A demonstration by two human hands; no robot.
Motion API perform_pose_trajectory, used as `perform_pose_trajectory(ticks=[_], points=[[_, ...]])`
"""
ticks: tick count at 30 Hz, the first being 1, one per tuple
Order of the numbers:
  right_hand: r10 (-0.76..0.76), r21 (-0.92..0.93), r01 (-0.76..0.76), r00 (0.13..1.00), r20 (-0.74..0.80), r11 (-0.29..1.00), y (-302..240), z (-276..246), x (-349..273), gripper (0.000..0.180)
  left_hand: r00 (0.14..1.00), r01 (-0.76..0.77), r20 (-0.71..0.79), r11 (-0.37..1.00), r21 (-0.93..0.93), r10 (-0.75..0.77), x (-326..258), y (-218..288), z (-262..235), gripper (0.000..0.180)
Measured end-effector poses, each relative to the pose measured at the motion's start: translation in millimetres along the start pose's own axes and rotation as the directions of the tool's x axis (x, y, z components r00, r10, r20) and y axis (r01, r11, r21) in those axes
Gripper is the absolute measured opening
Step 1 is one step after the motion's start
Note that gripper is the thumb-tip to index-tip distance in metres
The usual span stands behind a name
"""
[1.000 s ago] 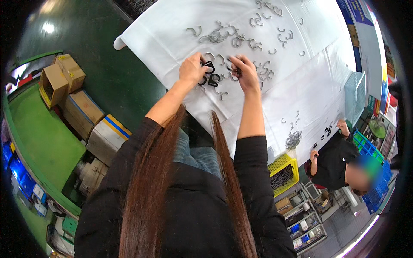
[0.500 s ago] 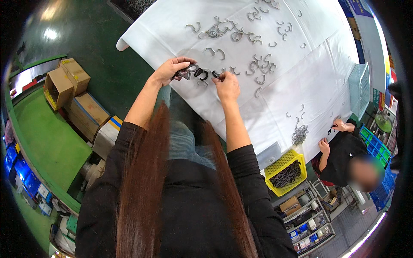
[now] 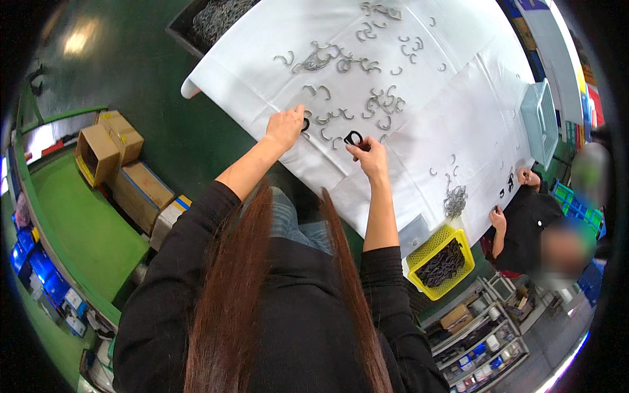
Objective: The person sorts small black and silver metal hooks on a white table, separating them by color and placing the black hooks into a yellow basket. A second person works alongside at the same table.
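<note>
Over the near left part of the white-covered table, my left hand (image 3: 286, 126) is closed, palm down. A black curved piece (image 3: 305, 124) shows beside its fingers, partly hidden by them. My right hand (image 3: 372, 158) pinches a small black ring-shaped part (image 3: 354, 137) between thumb and fingers, a little above the cloth. Just beyond both hands lie loose C-shaped metal clips (image 3: 334, 116), thin and grey. More clips (image 3: 385, 101) are scattered to the right, and a tangled cluster (image 3: 316, 60) lies farther off.
A yellow basket (image 3: 470, 265) of black parts stands at the table's right near edge, beside a clip pile (image 3: 455, 202). A co-worker's hands (image 3: 499, 219) handle black parts there. A pale blue basket (image 3: 541, 124) sits far right. Cardboard boxes (image 3: 141, 190) stand left; a dark bin (image 3: 180, 29) holds metal pieces.
My hands have moved apart and lower. The right hand now holds up a black ring-shaped part; the left has turned palm down, hiding most of the black pieces seen in it before.
</note>
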State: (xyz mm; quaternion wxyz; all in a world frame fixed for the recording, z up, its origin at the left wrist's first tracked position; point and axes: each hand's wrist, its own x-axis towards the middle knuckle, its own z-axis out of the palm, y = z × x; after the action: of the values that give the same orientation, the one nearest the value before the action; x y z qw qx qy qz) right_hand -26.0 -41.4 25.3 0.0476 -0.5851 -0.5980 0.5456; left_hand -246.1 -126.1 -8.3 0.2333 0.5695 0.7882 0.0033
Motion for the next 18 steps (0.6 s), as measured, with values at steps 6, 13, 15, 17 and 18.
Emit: perform_pose_trajectory(ticks=[6, 13, 15, 17, 18], points=[[0.17, 0.353, -0.152, 0.985, -0.022, 0.923, 33.3, -36.9, -40.7, 0.023, 0.991, -0.072, 0.115, 0.996, 0.047, 0.066, 16.8, -3.5, 1.3, 0.019], [0.123, 0.601, -0.152, 0.988, 0.088, 0.785, 54.6, -56.8, -76.3, 0.027, 0.833, 0.454, 0.553, 0.593, -0.665, -0.017, 26.1, -26.1, -41.3, 0.028], [-0.019, 0.789, -0.184, 0.97, 0.241, 0.586, 49.6, -46.0, -74.8, 0.029, 0.783, 0.569, 0.62, 0.333, -0.752, 0.061, 20.4, -31.1, -58.3, 0.025], [-0.093, 0.823, -0.241, 0.938, 0.333, 0.515, 38.6, -31.6, -64.4, 0.023, 0.794, 0.557, 0.6, 0.273, -0.784, 0.101, 14.9, -31.2, -69.9, 0.024], [-0.144, 0.841, -0.256, 0.921, 0.362, 0.476, 31.5, -22.9, -57.1, 0.021, 0.797, 0.556, 0.593, 0.241, -0.796, 0.118, 13.2, -30.9, -73.7, 0.023]])
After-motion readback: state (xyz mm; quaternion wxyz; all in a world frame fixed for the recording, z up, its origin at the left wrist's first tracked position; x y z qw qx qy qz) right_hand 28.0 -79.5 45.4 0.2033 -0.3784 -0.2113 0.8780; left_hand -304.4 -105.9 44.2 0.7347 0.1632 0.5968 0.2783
